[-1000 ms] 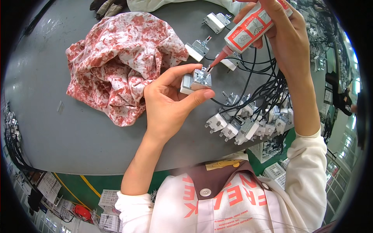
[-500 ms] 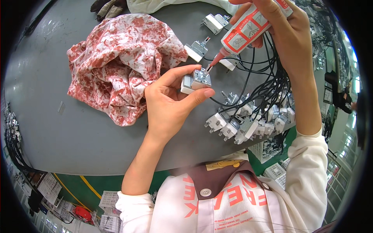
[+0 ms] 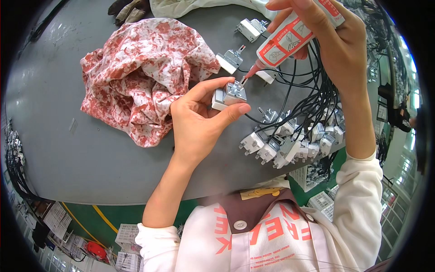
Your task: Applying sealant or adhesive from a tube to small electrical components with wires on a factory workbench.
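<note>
Between thumb and fingers, my left hand (image 3: 199, 120) grips a small white-and-metal electrical part (image 3: 229, 95) with a shaft pointing up. Above it, my right hand (image 3: 337, 50) is wrapped round a white squeeze bottle (image 3: 290, 40) with red printing, tilted nozzle down. The bottle's reddish nozzle tip (image 3: 253, 70) is at or just above the end of the shaft; whether they touch I cannot tell. Just beyond lie two similar parts, one with a red-tipped shaft (image 3: 232, 59) and another farther back (image 3: 251, 29).
Several like parts (image 3: 285, 140) with prongs and black cables (image 3: 312, 86) are heaped on the grey table (image 3: 118, 174) at right. A crumpled red-and-white cloth (image 3: 140, 81) lies left of my left hand. Dark gloves (image 3: 129, 10) rest at the far edge. White crates (image 3: 129, 235) stand below the table.
The bottle and my right hand have shifted slightly, the nozzle tip staying close to the shaft. My left hand keeps the part in nearly the same place.
</note>
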The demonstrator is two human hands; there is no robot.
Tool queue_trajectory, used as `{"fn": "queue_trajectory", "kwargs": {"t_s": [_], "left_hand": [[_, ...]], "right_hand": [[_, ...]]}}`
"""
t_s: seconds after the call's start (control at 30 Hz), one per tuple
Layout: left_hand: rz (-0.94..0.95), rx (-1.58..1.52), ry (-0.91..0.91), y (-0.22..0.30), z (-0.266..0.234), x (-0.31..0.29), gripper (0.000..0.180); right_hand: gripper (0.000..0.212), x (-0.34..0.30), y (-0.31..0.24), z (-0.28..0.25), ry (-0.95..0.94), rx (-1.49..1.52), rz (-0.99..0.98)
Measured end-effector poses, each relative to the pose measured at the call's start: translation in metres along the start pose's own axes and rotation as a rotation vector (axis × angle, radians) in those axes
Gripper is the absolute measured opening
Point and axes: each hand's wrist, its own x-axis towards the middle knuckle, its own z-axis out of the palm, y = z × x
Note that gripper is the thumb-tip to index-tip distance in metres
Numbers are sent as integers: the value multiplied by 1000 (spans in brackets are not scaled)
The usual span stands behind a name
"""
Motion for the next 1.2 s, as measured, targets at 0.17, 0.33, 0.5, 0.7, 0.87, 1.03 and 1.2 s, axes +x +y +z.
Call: {"fn": "queue_trajectory", "kwargs": {"t_s": [0.17, 0.33, 0.5, 0.7, 0.87, 1.03, 1.2], "left_hand": [[4, 21, 4, -1, 0, -1, 38], [11, 17, 14, -1, 0, -1, 38], [88, 19, 28, -5, -2, 0, 37], [399, 566, 174, -7, -8, 9, 39], [812, 1130, 456, -2, -6, 20, 29], [689, 1156, 180, -5, -4, -2, 20], [678, 1041, -167, -16, 8, -9, 26]], "right_hand": [[35, -4, 4, 2, 18, -70, -78], [25, -8, 7, -4, -83, -236, -390], [21, -15, 10, -3, -175, -487, -931], [26, -21, 32, -17, 129, -315, -902], [41, -25, 17, 5, 454, 460, 20], [41, -24, 43, -7, 339, 686, 148], [41, -21, 47, -12, 330, 842, 174]]}}
